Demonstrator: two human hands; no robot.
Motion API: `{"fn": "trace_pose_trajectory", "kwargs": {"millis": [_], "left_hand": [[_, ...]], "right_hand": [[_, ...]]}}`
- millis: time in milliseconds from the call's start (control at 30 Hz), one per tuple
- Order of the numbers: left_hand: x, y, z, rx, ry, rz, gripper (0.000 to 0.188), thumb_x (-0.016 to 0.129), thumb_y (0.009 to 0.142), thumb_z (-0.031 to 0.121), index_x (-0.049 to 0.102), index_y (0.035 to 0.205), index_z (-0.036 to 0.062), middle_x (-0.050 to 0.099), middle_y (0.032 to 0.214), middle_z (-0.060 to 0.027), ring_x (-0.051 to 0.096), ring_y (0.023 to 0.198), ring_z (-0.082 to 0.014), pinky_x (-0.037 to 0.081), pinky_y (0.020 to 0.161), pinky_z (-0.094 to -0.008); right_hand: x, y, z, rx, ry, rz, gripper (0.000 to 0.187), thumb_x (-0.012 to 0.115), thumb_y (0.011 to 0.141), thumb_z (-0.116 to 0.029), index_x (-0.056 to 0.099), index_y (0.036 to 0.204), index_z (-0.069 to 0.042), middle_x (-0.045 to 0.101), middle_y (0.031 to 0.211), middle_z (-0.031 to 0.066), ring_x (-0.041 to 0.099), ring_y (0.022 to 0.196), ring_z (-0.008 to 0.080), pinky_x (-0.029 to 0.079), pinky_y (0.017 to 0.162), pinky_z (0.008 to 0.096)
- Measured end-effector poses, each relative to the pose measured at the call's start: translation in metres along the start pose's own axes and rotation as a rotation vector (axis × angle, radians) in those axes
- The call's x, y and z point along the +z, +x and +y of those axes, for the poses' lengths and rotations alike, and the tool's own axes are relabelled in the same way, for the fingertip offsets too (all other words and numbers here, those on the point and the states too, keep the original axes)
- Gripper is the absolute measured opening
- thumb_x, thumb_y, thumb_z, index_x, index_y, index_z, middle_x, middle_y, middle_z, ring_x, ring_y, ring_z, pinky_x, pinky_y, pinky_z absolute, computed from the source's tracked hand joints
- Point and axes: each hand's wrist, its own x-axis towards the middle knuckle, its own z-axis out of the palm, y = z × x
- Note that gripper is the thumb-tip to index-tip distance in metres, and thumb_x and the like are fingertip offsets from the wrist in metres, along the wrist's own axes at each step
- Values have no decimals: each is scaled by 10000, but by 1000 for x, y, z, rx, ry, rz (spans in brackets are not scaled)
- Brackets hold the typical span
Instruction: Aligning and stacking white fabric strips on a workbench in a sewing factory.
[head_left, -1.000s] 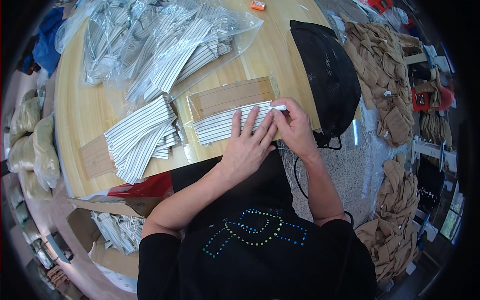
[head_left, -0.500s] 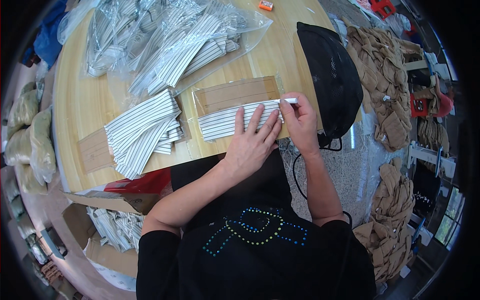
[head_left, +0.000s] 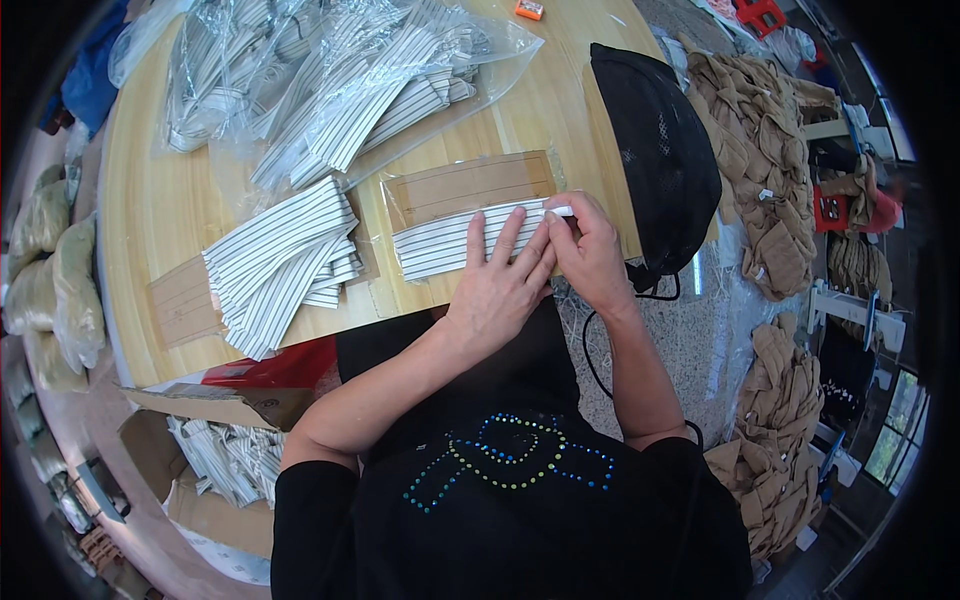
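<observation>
Left hand (head_left: 497, 290): laid flat, fingers spread, pressing on the strip.
Right hand (head_left: 592, 262): thumb and fingers pinched on a white stick (head_left: 563, 211); from where I stand, I cannot tell whether its tip touches the strip.
Strip (head_left: 430, 253): striped, under the left fingers, its right end beside the right hand.
Card (head_left: 465, 190): brown, ruled with lines, just beyond the left fingertips, the strip along its near side.
Pile (head_left: 285, 255): striped strips overlapping at angles, left of the left hand.
Bag (head_left: 505, 52): clear, striped pieces inside, farther out beyond the left hand.
Black item (head_left: 665, 170): partly mesh, to the right of and beyond the right hand.
Box (head_left: 215, 512): below the table (head_left: 150, 200), left of the left forearm, striped pieces inside.
</observation>
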Motion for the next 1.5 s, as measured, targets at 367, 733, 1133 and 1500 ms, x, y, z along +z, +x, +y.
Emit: {"fn": "trace_pose_trajectory", "kwargs": {"millis": [367, 733, 1133, 1500], "left_hand": [[4, -3, -1, -16, -28, -21, 454, 604, 876, 323, 613, 1267, 92, 528, 1324, -91, 364, 1341, -355, 181, 1041, -757], [7, -3, -2, -29, -31, -66, 482, 590, 850, 260, 583, 1306, 102, 504, 1355, -149, 348, 1368, -335, 198, 1035, -745], [22, 7, -1, -113, -395, 80, 551, 552, 877, 187, 440, 1402, 61, 468, 1386, -170, 371, 1342, -343, 269, 1074, -567], [-44, 12, -26, -18, -115, 176, 146, 589, 762, 134, 650, 866, 53, 547, 923, -78, 506, 903, -236, 396, 788, -365]], "right_hand": [[19, 8, -21, -116, 72, -99, 81, 608, 900, -34, 597, 967, 11, 575, 892, 102, 567, 806, 178, 459, 708, 289], [37, 10, -32, -47, -51, -67, 100, 642, 845, -38, 618, 933, 1, 573, 835, 114, 561, 811, 267, 449, 717, 346], [57, 22, -43, -358, -135, -104, 115, 686, 795, -114, 652, 888, -57, 597, 810, 79, 555, 847, 311, 407, 771, 419], [45, 46, -14, -49, 393, 152, 219, 514, 976, -45, 585, 1179, -1, 616, 783, 50, 569, 728, 86, 479, 665, 254]]}}
